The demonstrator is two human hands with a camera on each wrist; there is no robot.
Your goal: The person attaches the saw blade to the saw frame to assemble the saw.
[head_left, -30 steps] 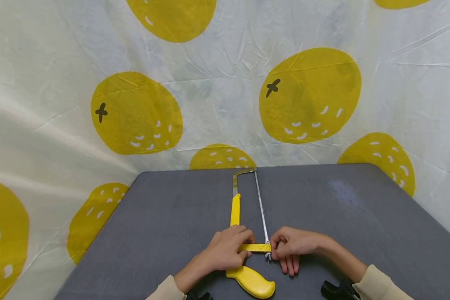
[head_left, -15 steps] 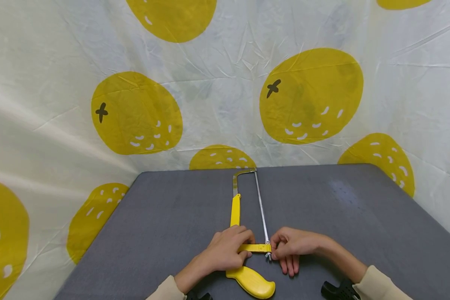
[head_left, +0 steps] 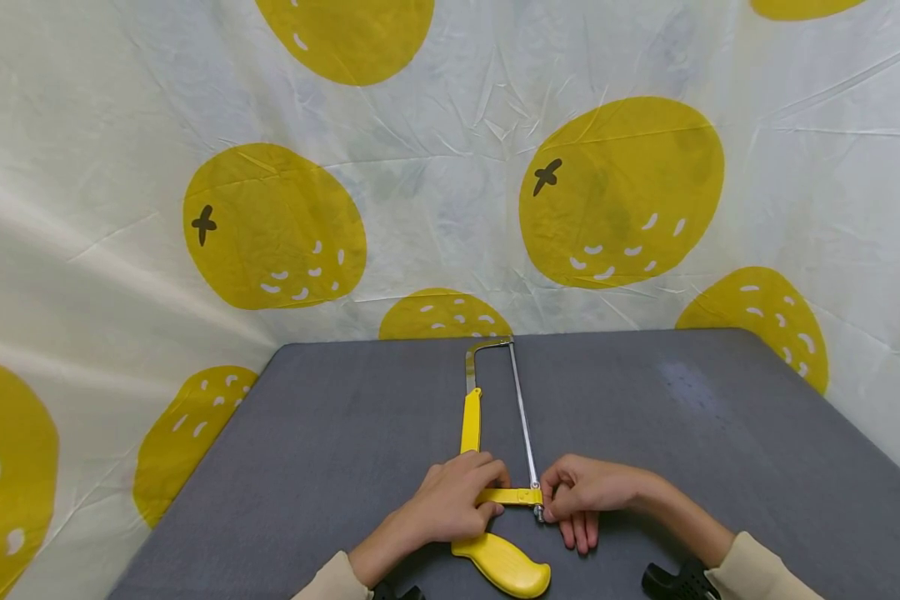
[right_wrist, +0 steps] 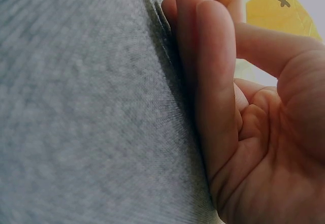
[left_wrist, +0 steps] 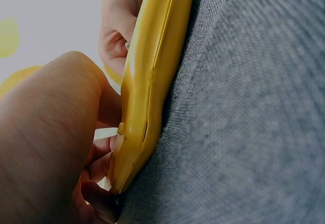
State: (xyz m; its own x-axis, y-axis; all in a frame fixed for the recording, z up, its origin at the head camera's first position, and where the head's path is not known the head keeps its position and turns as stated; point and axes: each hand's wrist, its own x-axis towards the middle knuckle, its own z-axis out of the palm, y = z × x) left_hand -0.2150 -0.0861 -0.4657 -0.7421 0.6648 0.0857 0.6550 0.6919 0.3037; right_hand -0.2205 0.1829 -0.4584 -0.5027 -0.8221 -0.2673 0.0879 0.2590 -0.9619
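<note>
A hacksaw (head_left: 471,421) with a yellow frame lies flat on the grey table, its blade side to the right. My left hand (head_left: 453,498) grips the frame above the handle (head_left: 504,567), thumb and fingers on either side of the yellow crosspiece (head_left: 516,496). At that crosspiece's right end sits a small metal wing nut (head_left: 538,514), below the near end of the blade (head_left: 523,408). Thumb and index finger of my right hand (head_left: 577,492) pinch at the wing nut, while its other fingers rest on the cloth. In the right wrist view the nut is hidden behind the fingers.
Grey cloth covers the table (head_left: 345,417). A pale curtain (head_left: 442,208) printed with yellow fruit hangs behind it and along the sides. The hacksaw's far end reaches close to the table's back edge.
The wing nut has turned a little, so its wings now look narrower. Both hands and the hacksaw stay in place.
</note>
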